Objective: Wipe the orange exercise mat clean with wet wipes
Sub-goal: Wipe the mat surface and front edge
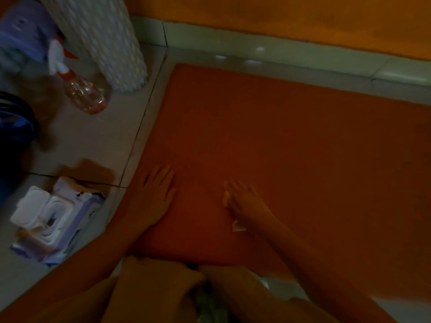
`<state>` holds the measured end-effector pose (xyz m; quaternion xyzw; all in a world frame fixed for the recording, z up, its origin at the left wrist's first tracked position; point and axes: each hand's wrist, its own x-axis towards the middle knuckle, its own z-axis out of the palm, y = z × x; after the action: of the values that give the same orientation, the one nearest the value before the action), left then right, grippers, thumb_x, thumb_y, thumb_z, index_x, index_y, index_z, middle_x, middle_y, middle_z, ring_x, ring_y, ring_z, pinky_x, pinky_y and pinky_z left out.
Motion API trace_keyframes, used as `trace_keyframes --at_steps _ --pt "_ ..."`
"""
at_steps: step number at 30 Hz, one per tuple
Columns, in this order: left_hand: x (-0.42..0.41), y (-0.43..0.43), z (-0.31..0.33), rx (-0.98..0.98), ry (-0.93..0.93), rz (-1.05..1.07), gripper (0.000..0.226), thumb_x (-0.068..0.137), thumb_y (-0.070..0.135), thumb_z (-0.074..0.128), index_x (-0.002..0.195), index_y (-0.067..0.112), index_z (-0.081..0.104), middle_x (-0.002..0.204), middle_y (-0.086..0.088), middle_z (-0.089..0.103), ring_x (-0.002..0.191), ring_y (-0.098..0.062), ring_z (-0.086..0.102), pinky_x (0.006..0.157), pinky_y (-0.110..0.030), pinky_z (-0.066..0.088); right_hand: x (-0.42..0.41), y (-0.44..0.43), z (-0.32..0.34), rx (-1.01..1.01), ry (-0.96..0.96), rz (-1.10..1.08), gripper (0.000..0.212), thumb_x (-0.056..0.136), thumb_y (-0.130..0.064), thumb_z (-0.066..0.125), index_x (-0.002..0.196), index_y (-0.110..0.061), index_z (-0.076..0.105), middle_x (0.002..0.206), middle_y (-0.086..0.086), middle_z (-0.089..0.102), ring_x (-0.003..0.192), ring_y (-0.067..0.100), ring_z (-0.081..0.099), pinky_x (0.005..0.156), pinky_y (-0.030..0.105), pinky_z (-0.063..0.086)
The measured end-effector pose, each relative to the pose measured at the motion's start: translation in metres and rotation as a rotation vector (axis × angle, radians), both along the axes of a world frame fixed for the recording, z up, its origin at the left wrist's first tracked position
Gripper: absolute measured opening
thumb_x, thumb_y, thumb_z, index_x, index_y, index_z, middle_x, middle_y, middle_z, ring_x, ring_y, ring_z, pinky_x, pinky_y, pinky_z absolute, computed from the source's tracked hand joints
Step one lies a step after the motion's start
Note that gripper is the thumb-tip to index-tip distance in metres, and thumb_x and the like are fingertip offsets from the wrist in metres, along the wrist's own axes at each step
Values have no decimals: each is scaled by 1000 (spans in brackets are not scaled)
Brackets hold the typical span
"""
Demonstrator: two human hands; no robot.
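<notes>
Head view, looking down: the left hand (158, 192) lies palm down with straight, spread fingers, holding nothing, at about eight o'clock from the picture's middle. The right hand (245, 201), at about five o'clock, presses flat with straight fingers on a small white wet wipe (238, 227); only its corners show, by the fingertips and beside the wrist. Both hands rest on the flat orange exercise mat (303, 148), which fills the middle and right of the picture and lies on the pale tiled floor (93, 141). At eight o'clock, off the mat, sits a white and purple pack of wet wipes (53, 217) with its lid open. At ten o'clock stands a clear plastic spray bottle with a red and white trigger (81, 87), just beside a white textured column (105, 38) at eleven. An orange wall (279, 17) runs along twelve o'clock.
</notes>
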<state>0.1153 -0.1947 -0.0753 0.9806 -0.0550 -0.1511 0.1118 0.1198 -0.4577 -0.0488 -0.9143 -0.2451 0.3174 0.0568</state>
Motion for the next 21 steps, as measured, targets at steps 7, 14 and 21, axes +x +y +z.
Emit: trace_keyframes --at_steps 7,14,21 --pt "0 -1 -2 -14 -2 -32 79 88 53 11 144 7 41 153 -11 34 143 -30 27 115 -47 20 -60 -53 -11 84 -176 98 62 99 -50 -2 150 -24 22 149 -10 26 142 13 13 111 45 4" --pt "4 0 6 -24 -3 -13 83 84 57 7 148 12 34 157 -5 26 147 -24 18 118 -41 11 -47 6 -2 298 12 -14 64 93 -56 3 152 -30 6 153 -17 -3 136 0 -13 114 38 -17" --pt "5 -3 9 -3 -6 -20 67 91 42 21 148 10 34 157 -7 26 147 -26 17 117 -42 11 -70 -50 7 343 51 6 61 88 -60 0 145 -39 5 153 -21 2 144 3 -10 106 19 -27"
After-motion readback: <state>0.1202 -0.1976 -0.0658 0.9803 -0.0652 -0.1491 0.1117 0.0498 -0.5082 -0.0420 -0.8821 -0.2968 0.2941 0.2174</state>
